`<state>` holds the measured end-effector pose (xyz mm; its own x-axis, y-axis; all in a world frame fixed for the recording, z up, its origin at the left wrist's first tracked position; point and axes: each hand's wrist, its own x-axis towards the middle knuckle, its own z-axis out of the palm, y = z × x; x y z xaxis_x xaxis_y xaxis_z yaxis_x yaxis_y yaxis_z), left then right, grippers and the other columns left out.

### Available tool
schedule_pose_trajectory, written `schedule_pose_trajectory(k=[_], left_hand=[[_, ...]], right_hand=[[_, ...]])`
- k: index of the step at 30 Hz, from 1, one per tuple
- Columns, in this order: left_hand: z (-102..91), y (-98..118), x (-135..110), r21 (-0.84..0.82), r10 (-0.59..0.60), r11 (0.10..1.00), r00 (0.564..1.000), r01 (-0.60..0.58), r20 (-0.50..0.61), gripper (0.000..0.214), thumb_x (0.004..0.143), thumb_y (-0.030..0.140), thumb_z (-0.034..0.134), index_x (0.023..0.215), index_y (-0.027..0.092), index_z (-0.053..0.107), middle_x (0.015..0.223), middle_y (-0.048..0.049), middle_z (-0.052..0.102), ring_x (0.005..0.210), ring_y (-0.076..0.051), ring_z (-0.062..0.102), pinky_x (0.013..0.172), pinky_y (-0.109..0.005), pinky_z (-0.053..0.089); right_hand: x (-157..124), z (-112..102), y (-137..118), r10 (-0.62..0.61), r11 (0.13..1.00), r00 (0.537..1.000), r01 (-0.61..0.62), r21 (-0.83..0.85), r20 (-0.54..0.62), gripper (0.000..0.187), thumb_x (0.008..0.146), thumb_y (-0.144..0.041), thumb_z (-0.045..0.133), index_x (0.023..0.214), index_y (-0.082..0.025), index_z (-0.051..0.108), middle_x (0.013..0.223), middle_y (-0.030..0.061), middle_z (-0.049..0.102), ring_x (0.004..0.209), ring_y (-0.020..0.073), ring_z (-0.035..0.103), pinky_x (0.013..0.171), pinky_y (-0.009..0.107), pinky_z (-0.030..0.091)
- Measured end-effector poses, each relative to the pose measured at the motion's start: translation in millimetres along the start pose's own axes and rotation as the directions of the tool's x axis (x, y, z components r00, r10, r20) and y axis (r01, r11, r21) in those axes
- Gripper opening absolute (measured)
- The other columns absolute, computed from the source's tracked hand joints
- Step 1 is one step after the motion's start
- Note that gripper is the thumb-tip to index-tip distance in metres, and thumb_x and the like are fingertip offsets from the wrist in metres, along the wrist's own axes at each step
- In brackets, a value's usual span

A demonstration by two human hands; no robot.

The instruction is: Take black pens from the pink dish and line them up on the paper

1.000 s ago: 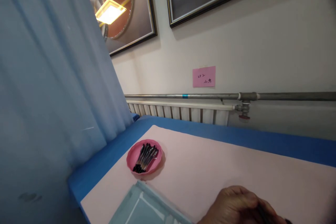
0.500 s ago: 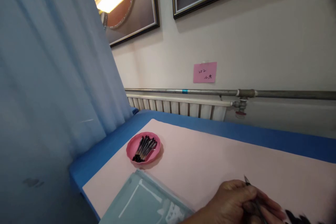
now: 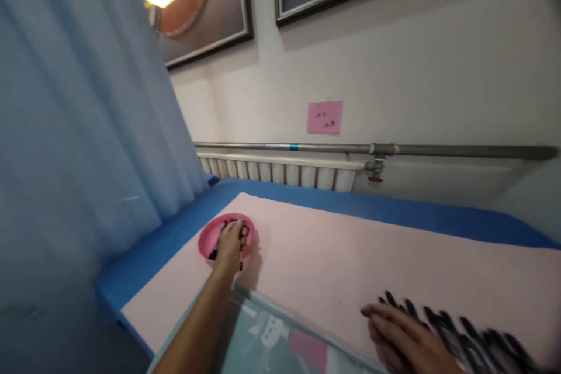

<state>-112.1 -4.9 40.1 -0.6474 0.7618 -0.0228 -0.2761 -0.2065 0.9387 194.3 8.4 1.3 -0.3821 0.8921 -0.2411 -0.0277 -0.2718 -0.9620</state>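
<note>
My left hand [image 3: 230,242] reaches into a pink scalloped dish [image 3: 209,232] that holds several slim pens with dark ends. Its fingers are curled closed round a pen [image 3: 241,264], whose dark end sticks out below them. At the lower right, my right hand [image 3: 405,336] is over the pink sheet, fingers stretched out and close together, slightly blurred. I see nothing held in it. Just beside it is a slanted row of several dark-ended pens [image 3: 447,324], partly covered by that hand.
A pale teal plastic-covered packet [image 3: 249,336] lies under my left forearm. The pink sheet [image 3: 315,251] covers a blue table [image 3: 385,210]. A blue curtain [image 3: 87,99] hangs left; behind are a radiator [image 3: 280,172] and a metal pipe [image 3: 421,151].
My left hand has moved from the lower right, where a pen was held, to the pink dish. My right hand shows more fully, and the view has shifted, revealing more of the pen row.
</note>
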Motion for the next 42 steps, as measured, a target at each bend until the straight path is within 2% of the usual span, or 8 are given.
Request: schedule_pose_trajectory(k=[6,11,16,22,27,32,34,42], left_hand=[[42.5,-25,-34,0.078,-0.239,0.971,0.931,0.226,0.277,0.032,0.065,0.039,0.064,0.084,0.016,0.052,0.051,0.0095,0.042,0.032,0.0,0.026,0.032,-0.012,0.012],[101.8,-36,-63,0.248,-0.391,0.919,0.792,0.307,0.469,0.022,0.068,0.032,0.061,0.077,0.013,0.055,0.052,0.0058,0.046,0.031,0.0,0.028,0.032,-0.013,0.011],[125.6,-51,-70,0.288,-0.397,0.914,0.766,0.284,0.506,0.025,0.074,0.037,0.054,0.081,0.013,0.056,0.059,0.0028,0.051,0.034,-0.001,0.031,0.032,-0.014,0.017],[115.8,-73,-73,0.279,-0.393,0.916,0.785,0.289,0.478,0.029,0.072,0.041,0.054,0.083,0.015,0.054,0.06,0.0044,0.048,0.036,-0.001,0.03,0.032,-0.014,0.017],[107.3,-75,-73,0.306,-0.392,0.915,0.762,0.263,0.516,0.03,0.071,0.04,0.053,0.086,0.014,0.056,0.061,0.0032,0.052,0.036,-0.002,0.03,0.031,-0.015,0.019],[108.4,-74,-75,0.356,-0.413,0.902,0.727,0.243,0.548,0.031,0.072,0.04,0.052,0.089,0.014,0.058,0.06,0.0031,0.051,0.038,-0.004,0.034,0.032,-0.015,0.021],[110.3,-74,-80,0.386,-0.449,0.887,0.669,0.253,0.593,0.033,0.073,0.041,0.051,0.093,0.015,0.057,0.058,0.0037,0.05,0.037,-0.004,0.035,0.032,-0.016,0.02],[115.6,-80,-95,0.486,-0.509,0.85,0.549,0.201,0.663,0.03,0.075,0.042,0.047,0.085,0.016,0.057,0.048,0.0058,0.045,0.033,-0.003,0.027,0.034,-0.017,0.015]], right_hand=[[12,-48,-18,-0.351,0.893,0.852,0.181,-0.412,-0.387,0.029,0.075,-0.042,0.049,0.086,-0.018,0.059,0.057,-0.0005,0.054,0.048,0.013,0.047,0.045,0.024,0.035],[17,-59,-8,-0.562,0.443,0.824,0.232,-0.866,-0.066,0.022,0.08,-0.025,0.039,0.078,-0.018,0.06,0.08,0.0054,0.063,0.078,0.0186,0.056,0.071,0.029,0.04],[24,-42,2,-0.476,-0.012,0.859,0.211,-0.977,0.191,0.02,0.083,-0.017,0.04,0.082,-0.018,0.059,0.081,0.0068,0.063,0.08,0.0193,0.054,0.073,0.029,0.036],[26,-26,4,-0.378,-0.17,0.898,0.173,-0.97,0.226,0.012,0.079,-0.015,0.046,0.079,-0.017,0.058,0.081,0.0082,0.063,0.079,0.0217,0.054,0.068,0.03,0.036],[32,-17,7,-0.38,-0.006,0.909,0.185,-0.983,0.174,0.018,0.073,-0.007,0.044,0.082,-0.014,0.059,0.079,0.0093,0.063,0.076,0.0216,0.056,0.065,0.03,0.038],[41,-22,-10,-0.423,0.756,0.887,0.233,-0.612,-0.186,0.03,0.079,-0.023,0.044,0.107,-0.017,0.051,0.069,0.0012,0.06,0.056,0.0137,0.053,0.052,0.025,0.041],[42,-24,-18,-0.342,0.917,0.893,0.249,-0.31,-0.293,0.031,0.078,-0.031,0.048,0.106,-0.017,0.049,0.064,-0.0012,0.057,0.048,0.0114,0.049,0.046,0.023,0.039],[32,-19,-21,-0.346,0.938,0.901,0.342,-0.062,-0.264,0.028,0.075,-0.032,0.055,0.099,-0.017,0.053,0.063,-0.0016,0.057,0.05,0.0103,0.051,0.049,0.022,0.042]])
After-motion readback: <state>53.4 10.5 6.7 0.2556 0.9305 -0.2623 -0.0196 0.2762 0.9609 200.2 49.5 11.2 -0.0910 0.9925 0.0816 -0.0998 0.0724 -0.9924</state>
